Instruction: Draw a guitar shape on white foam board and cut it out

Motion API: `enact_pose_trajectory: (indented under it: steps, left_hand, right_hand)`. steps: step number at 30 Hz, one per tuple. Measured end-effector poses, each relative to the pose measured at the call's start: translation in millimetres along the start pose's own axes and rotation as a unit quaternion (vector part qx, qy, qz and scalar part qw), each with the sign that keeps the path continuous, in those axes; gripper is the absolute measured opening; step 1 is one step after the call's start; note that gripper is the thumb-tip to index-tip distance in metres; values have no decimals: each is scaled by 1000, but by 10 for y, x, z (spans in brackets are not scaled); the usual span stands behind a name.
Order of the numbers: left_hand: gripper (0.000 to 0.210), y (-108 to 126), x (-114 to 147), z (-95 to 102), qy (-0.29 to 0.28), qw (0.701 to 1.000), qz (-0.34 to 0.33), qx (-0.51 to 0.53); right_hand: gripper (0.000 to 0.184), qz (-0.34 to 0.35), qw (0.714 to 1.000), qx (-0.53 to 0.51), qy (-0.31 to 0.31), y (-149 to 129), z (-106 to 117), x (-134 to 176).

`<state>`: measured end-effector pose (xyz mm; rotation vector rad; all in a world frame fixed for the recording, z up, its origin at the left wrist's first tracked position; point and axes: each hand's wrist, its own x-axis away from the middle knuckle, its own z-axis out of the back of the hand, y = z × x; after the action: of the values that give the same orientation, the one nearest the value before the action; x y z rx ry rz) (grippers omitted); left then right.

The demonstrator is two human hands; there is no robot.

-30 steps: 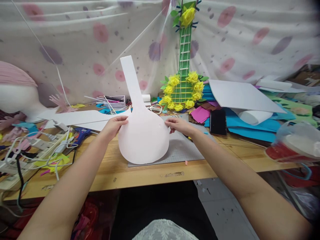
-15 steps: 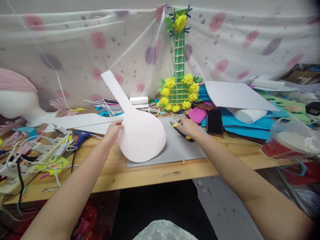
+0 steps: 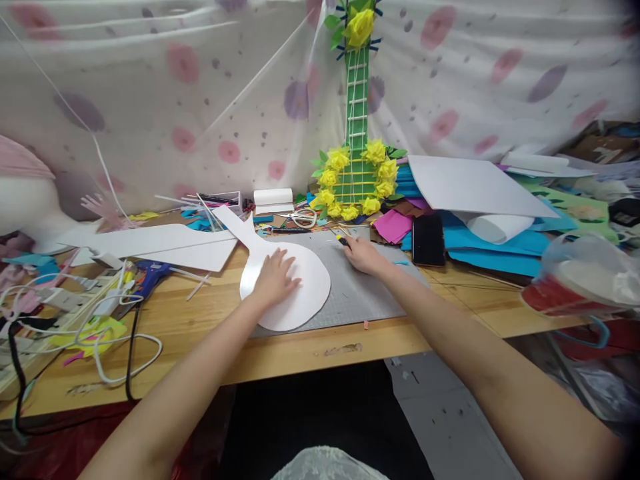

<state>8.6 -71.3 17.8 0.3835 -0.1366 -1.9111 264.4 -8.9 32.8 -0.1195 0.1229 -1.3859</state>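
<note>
A white cutout (image 3: 307,293), with a rounded body and a long narrow neck, lies on the grey cutting mat (image 3: 370,297). My left hand (image 3: 275,277) rests on its round part with the fingers spread. To the right, over the mat, my right hand (image 3: 364,256) is closed around a yellow and black utility knife (image 3: 343,241). Most of the knife is hidden by the fingers. The knife is apart from the cutout.
A green paper guitar (image 3: 357,133) with yellow flowers stands at the back. A phone (image 3: 429,240) and coloured sheets lie to the right, scissors (image 3: 305,217) behind the mat. At left are a blue glue gun (image 3: 150,277), tangled cables and more white cut pieces (image 3: 185,243).
The cutout has gone from being held tilted up to lying flat. My left hand has moved from its edge onto its body. My right hand has picked up the utility knife.
</note>
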Motion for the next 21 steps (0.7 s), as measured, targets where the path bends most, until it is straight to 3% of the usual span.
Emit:
enact_pose_trajectory:
  steps: [3,7,17,21]
  left_hand:
    - [65,185,-90,-210,-61,997,-35,-28]
    - [68,263,-158,-376,-77,996,-13,-34]
    - [68,280,-192,-354,-111,991,19,-68]
    - [68,281,-190,-360,-110,991,19,-69]
  right_hand:
    - [44,66,996,-52,-28,-146,72,-67]
    - [50,140,986,-74,-57,-278,85,-195]
    - [57,221,966,37,-133,-470,180,-671]
    - [52,222,965,85,-110,-548,150,-716]
